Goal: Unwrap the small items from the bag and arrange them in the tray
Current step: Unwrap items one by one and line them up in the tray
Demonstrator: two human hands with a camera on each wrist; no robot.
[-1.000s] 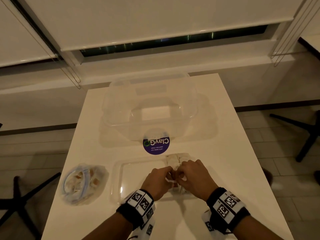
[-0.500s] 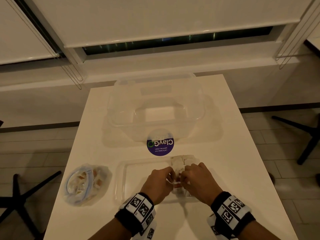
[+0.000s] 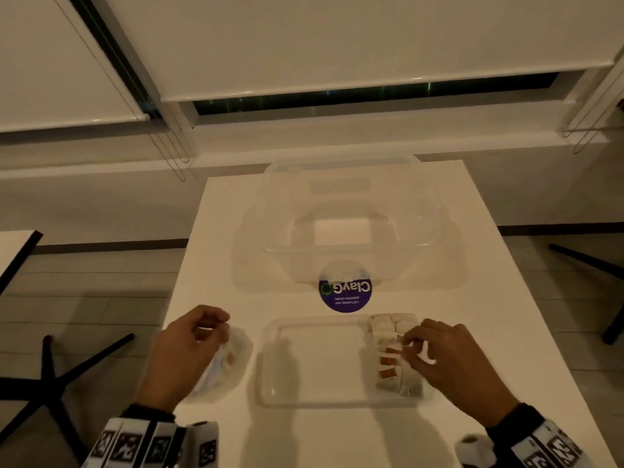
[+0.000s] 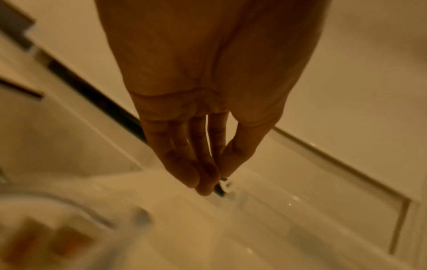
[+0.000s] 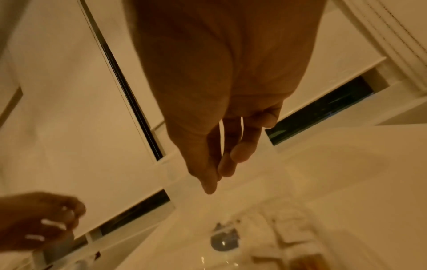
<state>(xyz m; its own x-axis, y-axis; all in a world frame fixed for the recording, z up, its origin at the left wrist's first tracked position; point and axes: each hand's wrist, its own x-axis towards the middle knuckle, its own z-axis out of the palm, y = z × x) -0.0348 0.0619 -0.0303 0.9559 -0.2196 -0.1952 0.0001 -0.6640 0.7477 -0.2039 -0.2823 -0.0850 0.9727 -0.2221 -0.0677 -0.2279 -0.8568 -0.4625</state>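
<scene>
Items [image 3: 388,359] | row built at tray [image 3: 304,396] right end | left hand [image 3: 184,352] shifted from tray to bag [image 3: 233,359], something thin pinched, unclear what | right hand [image 3: 449,359] kept at row, grasp cannot be told | next item likely fetched.

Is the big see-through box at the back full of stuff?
No, the big clear box at the far end of the table looks empty; you can see the bare bottom through it.

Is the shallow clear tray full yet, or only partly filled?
Partly filled. Small items line only the right end of the shallow clear plastic tray; the remaining floor is bare.
</scene>
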